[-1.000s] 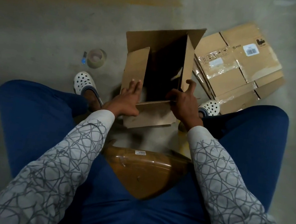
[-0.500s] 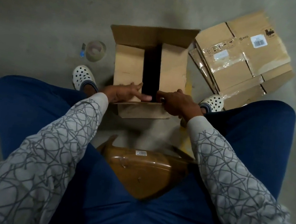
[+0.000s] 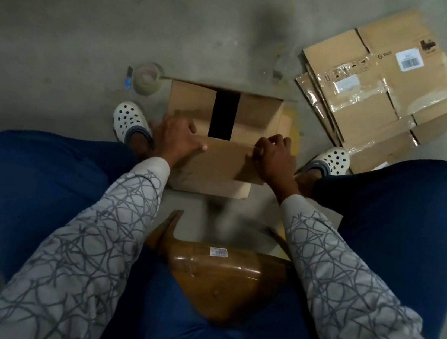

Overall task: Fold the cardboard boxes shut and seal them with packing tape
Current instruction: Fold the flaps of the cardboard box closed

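A roll of packing tape (image 3: 146,79) lies on the floor (image 3: 65,20) left of centre, just beside the cardboard box (image 3: 257,117) at mid-frame. The left hand (image 3: 176,137) rests with fingers (image 3: 186,126) nearly straight on the near flap, which is folded over two side flaps. The right hand (image 3: 273,159) curls its fingers (image 3: 278,140) round that flap's right end. Flattened cartons (image 3: 381,85) lie at upper right.

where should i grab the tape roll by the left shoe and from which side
Pinch its wall from above: the tape roll seems to lie flat, hole up, so fingers drop into the core, thumb outside. Come from its near side with the left hand, clear of the blue cutter beside it.
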`<state>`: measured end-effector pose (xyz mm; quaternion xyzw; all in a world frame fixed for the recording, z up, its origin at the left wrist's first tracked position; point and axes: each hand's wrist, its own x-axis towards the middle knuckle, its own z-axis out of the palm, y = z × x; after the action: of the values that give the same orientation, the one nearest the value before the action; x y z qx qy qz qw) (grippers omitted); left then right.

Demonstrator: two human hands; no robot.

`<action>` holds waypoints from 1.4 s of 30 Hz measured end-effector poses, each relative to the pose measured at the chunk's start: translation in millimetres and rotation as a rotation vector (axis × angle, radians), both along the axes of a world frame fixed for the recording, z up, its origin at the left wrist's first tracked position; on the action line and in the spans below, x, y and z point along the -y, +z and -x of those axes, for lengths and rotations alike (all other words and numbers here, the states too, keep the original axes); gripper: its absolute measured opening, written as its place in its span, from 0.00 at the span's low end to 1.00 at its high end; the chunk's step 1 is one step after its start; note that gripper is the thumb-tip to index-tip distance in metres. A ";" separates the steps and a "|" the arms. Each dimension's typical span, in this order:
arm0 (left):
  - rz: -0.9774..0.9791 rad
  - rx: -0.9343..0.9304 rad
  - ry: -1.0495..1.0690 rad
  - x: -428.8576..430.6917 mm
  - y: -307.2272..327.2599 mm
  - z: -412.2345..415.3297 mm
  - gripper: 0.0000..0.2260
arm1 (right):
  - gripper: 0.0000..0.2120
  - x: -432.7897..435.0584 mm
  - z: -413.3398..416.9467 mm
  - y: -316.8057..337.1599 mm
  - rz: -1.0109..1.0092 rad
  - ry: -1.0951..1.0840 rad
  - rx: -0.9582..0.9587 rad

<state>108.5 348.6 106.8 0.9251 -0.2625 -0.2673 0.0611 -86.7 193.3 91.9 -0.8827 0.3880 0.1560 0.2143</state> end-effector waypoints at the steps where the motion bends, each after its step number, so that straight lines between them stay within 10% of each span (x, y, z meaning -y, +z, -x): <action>1: -0.022 0.009 0.066 -3.0 -5.3 3.9 0.31 | 0.19 1.5 0.7 -5.7 -0.029 -0.037 -0.009; 6: -0.063 -0.191 0.606 -24.8 -38.9 5.1 0.54 | 0.21 -0.2 0.3 -27.1 -0.184 -0.289 0.042; 9: -0.024 -0.357 0.773 -32.3 -58.1 4.8 0.49 | 0.21 -4.8 -3.4 -37.5 -0.248 -0.346 0.097; 15: -0.006 -0.512 0.438 -22.8 -68.4 12.4 0.42 | 0.25 -7.2 -12.5 -46.4 -0.314 -0.443 0.184; 23: -0.296 -0.264 -0.011 -8.0 -81.3 20.8 0.39 | 0.45 -20.4 -6.6 -62.8 -0.392 -0.286 0.176; 30: -0.436 -0.130 -0.197 -4.3 -98.1 33.6 0.44 | 0.44 -21.6 -12.9 -77.2 0.052 -0.185 0.153; 42: -0.163 -0.007 -0.419 -1.1 -113.5 22.4 0.40 | 0.45 -9.2 -21.8 -92.9 -0.302 -0.046 -0.165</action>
<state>86.0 349.7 -6.7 0.8514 -0.4261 -0.2977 -0.0696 -65.0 202.6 -1.1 -0.8157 0.3963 0.2794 0.3156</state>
